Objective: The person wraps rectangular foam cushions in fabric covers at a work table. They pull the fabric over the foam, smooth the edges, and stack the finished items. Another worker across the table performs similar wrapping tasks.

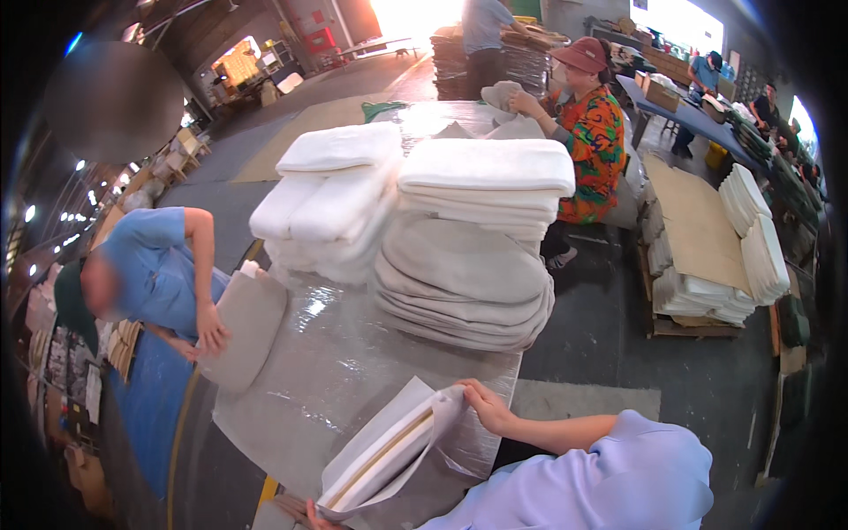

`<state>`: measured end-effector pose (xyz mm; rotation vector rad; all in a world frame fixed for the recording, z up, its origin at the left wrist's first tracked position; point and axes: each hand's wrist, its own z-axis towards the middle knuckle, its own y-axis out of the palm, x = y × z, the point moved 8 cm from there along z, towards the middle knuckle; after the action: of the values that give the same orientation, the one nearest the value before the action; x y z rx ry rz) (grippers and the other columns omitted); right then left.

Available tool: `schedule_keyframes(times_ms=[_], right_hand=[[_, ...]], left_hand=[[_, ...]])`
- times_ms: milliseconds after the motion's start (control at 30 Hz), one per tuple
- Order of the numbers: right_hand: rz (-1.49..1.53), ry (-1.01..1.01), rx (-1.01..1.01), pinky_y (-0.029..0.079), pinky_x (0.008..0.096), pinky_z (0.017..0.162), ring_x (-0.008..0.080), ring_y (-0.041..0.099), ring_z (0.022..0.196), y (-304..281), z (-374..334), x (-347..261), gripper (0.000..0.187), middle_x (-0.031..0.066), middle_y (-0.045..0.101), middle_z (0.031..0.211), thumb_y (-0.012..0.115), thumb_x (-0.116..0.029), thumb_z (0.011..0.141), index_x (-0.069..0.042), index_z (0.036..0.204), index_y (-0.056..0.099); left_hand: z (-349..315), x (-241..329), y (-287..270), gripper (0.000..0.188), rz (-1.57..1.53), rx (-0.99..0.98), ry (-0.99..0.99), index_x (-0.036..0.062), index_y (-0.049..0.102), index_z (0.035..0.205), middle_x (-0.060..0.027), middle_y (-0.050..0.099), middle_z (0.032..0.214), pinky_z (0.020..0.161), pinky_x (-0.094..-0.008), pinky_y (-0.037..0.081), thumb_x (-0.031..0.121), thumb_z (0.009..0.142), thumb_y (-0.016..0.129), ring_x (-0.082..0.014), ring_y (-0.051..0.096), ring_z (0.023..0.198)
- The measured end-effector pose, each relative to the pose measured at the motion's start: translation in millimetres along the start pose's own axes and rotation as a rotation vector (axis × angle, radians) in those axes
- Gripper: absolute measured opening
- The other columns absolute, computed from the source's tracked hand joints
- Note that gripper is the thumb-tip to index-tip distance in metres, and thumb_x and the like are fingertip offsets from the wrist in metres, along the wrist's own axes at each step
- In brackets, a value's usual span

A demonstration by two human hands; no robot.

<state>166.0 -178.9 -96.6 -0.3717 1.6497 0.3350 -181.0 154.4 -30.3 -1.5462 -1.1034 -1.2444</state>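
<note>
At the table's near edge lies a grey fabric cover (446,464), its long side gaping around a white foam pad (367,459) with a tan strip along it. My right hand (486,408) pinches the cover's far right corner, the arm in a lavender sleeve. Down at the lower edge, my left hand (323,518) grips the cover's near left end; only some of its fingers show. Beyond them stands a stack of grey covers (464,269) with rounded ends. White padding (486,166) is piled behind that stack, with more folded white padding (327,190) to its left.
Clear plastic film covers the table (327,353). At left, a co-worker in a blue shirt (168,265) handles a grey cushion (243,327). Across the table, another in a patterned shirt (592,141) holds grey fabric. A pallet (693,329) of white pads stands right.
</note>
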Motion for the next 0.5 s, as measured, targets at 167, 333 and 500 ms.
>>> schedule_keyframes(times_ms=[167,333,500], right_hand=[[0.154,-0.106,-0.042,0.046,0.0338,0.098,0.0177,0.056,0.104,71,69,-8,0.044,0.0051,0.065,0.109,0.046,-0.041,0.114,-0.003,0.127,0.064],[0.338,-0.01,0.145,0.049,0.0326,0.085,0.0154,0.06,0.091,90,137,-3,0.061,0.0051,0.069,0.098,0.037,-0.052,0.115,-0.003,0.103,0.071],[0.381,0.053,0.211,0.049,0.0382,0.094,0.0227,0.064,0.097,104,179,-13,0.069,0.0109,0.074,0.098,0.04,-0.057,0.112,0.002,0.106,0.075]], left_hand=[[-78,-32,-16,0.065,0.152,-0.585,-0.33,-0.0025,0.058,0.14,-0.0222,0.066,0.13,0.113,-0.0449,0.045,0.049,0.102,0.065,-0.0316,0.059,0.13],[-150,-61,28,0.072,0.099,-1.035,-0.526,-0.0022,0.049,0.148,-0.0198,0.062,0.138,0.112,-0.0421,0.045,0.047,0.1,0.07,-0.0283,0.058,0.131],[-171,-71,64,0.083,-0.061,-1.12,-0.528,-0.002,0.04,0.156,-0.0173,0.059,0.146,0.112,-0.0392,0.045,0.045,0.097,0.076,-0.0251,0.057,0.133]])
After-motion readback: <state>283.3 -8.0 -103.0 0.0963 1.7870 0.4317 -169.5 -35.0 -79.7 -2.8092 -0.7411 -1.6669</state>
